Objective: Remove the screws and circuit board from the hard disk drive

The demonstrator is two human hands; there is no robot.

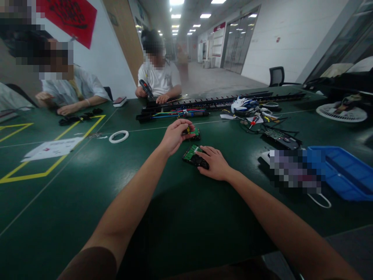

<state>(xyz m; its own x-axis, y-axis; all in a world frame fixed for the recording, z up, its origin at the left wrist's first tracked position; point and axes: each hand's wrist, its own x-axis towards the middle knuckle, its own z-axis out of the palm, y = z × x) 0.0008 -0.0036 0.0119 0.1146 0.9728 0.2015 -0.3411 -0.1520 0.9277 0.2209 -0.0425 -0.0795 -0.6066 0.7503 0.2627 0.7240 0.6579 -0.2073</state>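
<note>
A hard drive (191, 154) with a green circuit board facing up lies on the table in front of me. My right hand (215, 163) grips its right side, fingers over the top and thumb along the near edge. Just beyond it, a second green circuit-board piece (197, 134) lies partly covered by my left hand (175, 137). The left fingers are pinched around a small yellow-and-black object (188, 129), mostly hidden, whose kind I cannot make out. Both hands are close together, the left one farther away.
A white tape ring (119, 136) lies to the left, near paper (54, 149). Long black strips with wires (175, 113) cross the back. On the right are another drive (282, 139), a blue tray (344, 171), gloves (244, 104) and a white fan guard (341, 112). Two people sit opposite.
</note>
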